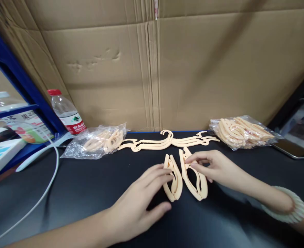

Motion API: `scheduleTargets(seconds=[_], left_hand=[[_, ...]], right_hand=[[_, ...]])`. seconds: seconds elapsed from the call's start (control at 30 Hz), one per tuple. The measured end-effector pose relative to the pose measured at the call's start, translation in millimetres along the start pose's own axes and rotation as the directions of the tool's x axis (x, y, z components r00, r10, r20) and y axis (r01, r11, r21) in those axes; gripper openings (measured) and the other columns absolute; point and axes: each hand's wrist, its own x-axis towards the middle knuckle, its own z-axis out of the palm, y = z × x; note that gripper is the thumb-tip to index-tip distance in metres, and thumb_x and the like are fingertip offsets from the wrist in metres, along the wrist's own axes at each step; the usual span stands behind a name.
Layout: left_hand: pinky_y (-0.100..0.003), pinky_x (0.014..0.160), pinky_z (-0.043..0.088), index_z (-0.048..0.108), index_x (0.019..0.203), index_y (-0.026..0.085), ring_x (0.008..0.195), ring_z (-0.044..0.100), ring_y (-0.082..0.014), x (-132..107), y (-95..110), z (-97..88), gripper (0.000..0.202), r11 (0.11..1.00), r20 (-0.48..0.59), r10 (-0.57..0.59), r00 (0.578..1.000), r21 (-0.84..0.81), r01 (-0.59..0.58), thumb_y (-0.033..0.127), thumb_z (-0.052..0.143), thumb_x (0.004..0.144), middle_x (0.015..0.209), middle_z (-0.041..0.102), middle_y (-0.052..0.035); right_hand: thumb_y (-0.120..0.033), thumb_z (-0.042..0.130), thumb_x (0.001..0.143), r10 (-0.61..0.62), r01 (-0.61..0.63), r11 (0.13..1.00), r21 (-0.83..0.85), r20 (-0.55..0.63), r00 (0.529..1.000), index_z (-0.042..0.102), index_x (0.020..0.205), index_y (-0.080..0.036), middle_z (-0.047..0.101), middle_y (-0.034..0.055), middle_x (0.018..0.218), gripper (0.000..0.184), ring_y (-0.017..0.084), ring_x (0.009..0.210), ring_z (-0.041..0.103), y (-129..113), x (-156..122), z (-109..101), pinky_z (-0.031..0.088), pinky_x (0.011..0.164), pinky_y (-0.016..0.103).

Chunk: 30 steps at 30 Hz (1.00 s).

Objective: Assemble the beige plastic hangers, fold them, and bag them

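Observation:
Two folded cream plastic hangers stand out in the middle of the black table: a left folded hanger [178, 186] and a right folded hanger [203, 189]. My left hand [141, 198] lies over the left one, fingers stretched out and touching its upper part, thumb apart. Near the top of the right one, my right hand [215, 167] pinches it between thumb and forefinger. Its hook end is partly covered by my fingers. Behind both, unfolded cream hangers [154, 144] lie spread sideways, close together, with a hook pointing up.
A clear bag of hangers [97, 142] lies at the back left, beside a red-capped bottle [70, 115]. Another bag of hangers [241, 132] sits back right, near a phone [293, 148]. A white cable [50, 187] curves along the left. Cardboard [110, 75] stands behind.

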Motion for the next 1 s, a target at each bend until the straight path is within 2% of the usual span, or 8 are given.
scheduleTargets(seconds=[0.1, 0.17, 0.33, 0.5, 0.6, 0.73, 0.83, 1.0], left_hand=[[-0.045, 0.116, 0.028, 0.033, 0.147, 0.023, 0.143, 0.026, -0.0279, -3, 3, -1.3, 0.068, 0.992, 0.211, 0.055, 0.976, 0.102, -0.078, 0.037, 0.061, 0.088, 0.153, 0.035, -0.006], [-0.046, 0.117, 0.026, 0.025, 0.15, 0.023, 0.143, 0.024, -0.0291, -4, 4, -1.7, 0.073, 0.988, 0.256, 0.069, 0.964, 0.117, -0.101, 0.039, 0.06, 0.088, 0.154, 0.032, -0.0062], [-0.049, 0.115, 0.028, 0.023, 0.151, 0.025, 0.142, 0.024, -0.0314, -5, 5, -2.7, 0.073, 0.989, 0.259, 0.049, 0.965, 0.119, -0.082, 0.038, 0.06, 0.089, 0.154, 0.03, -0.0068], [-0.049, 0.116, 0.025, 0.021, 0.151, 0.026, 0.143, 0.022, -0.0316, -6, 4, -2.2, 0.075, 0.991, 0.245, 0.045, 0.968, 0.112, -0.074, 0.037, 0.06, 0.088, 0.155, 0.028, -0.0066], [-0.051, 0.117, 0.023, 0.019, 0.151, 0.026, 0.143, 0.02, -0.0322, -7, 5, -1.3, 0.076, 0.991, 0.217, 0.04, 0.975, 0.118, -0.067, 0.037, 0.061, 0.088, 0.156, 0.026, -0.0061], [-0.053, 0.115, 0.025, 0.02, 0.151, 0.026, 0.144, 0.017, -0.0338, -8, 5, -0.7, 0.074, 0.987, 0.226, 0.02, 0.974, 0.149, -0.055, 0.039, 0.059, 0.089, 0.156, 0.023, -0.0063], [-0.054, 0.114, 0.026, 0.018, 0.152, 0.025, 0.144, 0.014, -0.0344, -8, 4, -0.9, 0.074, 0.983, 0.258, 0.001, 0.966, 0.179, -0.049, 0.041, 0.057, 0.09, 0.157, 0.021, -0.0069], [-0.055, 0.114, 0.026, 0.018, 0.152, 0.025, 0.144, 0.015, -0.0354, -6, 2, -0.9, 0.077, 0.988, 0.236, 0.024, 0.972, 0.145, -0.06, 0.039, 0.06, 0.088, 0.157, 0.021, -0.0084]], right_hand=[[-0.032, 0.048, 0.094, -0.05, 0.054, 0.991, -0.125, 0.037, 0.998, 0.068, 0.096, -0.018, 0.065, 0.0011, 0.075, 0.025, 0.012, 0.058, 0.055, 2, 0, 2, 0.041, 0.052, 0.023], [-0.029, 0.043, 0.097, -0.095, 0.107, 0.972, -0.207, 0.068, 0.993, 0.066, 0.097, -0.02, 0.065, 0.0007, 0.077, 0.025, 0.013, 0.064, 0.056, 0, -2, 4, 0.041, 0.057, 0.023], [-0.028, 0.04, 0.099, -0.14, 0.175, 0.914, -0.367, 0.119, 0.983, 0.063, 0.104, -0.021, 0.065, 0.0047, 0.092, 0.024, 0.018, 0.082, 0.06, 1, -5, 5, 0.046, 0.074, 0.03], [-0.032, 0.043, 0.098, -0.119, 0.161, 0.876, -0.456, 0.12, 0.986, 0.064, 0.11, -0.02, 0.064, 0.0068, 0.091, 0.027, 0.02, 0.083, 0.06, 1, -6, -4, 0.047, 0.075, 0.032], [-0.038, 0.059, 0.091, -0.098, 0.171, 0.875, -0.453, 0.179, 0.979, 0.061, 0.117, -0.02, 0.062, 0.0052, 0.092, 0.032, 0.02, 0.082, 0.058, -7, -10, -15, 0.046, 0.074, 0.031], [-0.045, 0.077, 0.074, -0.082, 0.223, 0.892, -0.393, 0.346, 0.935, 0.056, 0.126, -0.023, 0.058, 0.0037, 0.1, 0.061, 0.02, 0.085, 0.057, -16, -17, -21, 0.047, 0.074, 0.029], [-0.045, 0.076, 0.076, -0.089, 0.252, 0.885, -0.392, 0.387, 0.918, 0.053, 0.131, -0.02, 0.056, 0.0065, 0.107, 0.065, 0.022, 0.093, 0.057, -14, -20, -15, 0.047, 0.082, 0.032], [-0.039, 0.071, 0.082, -0.11, 0.261, 0.884, -0.387, 0.37, 0.922, 0.055, 0.129, -0.017, 0.055, 0.0096, 0.112, 0.055, 0.024, 0.1, 0.056, -11, -19, -6, 0.047, 0.088, 0.035]])
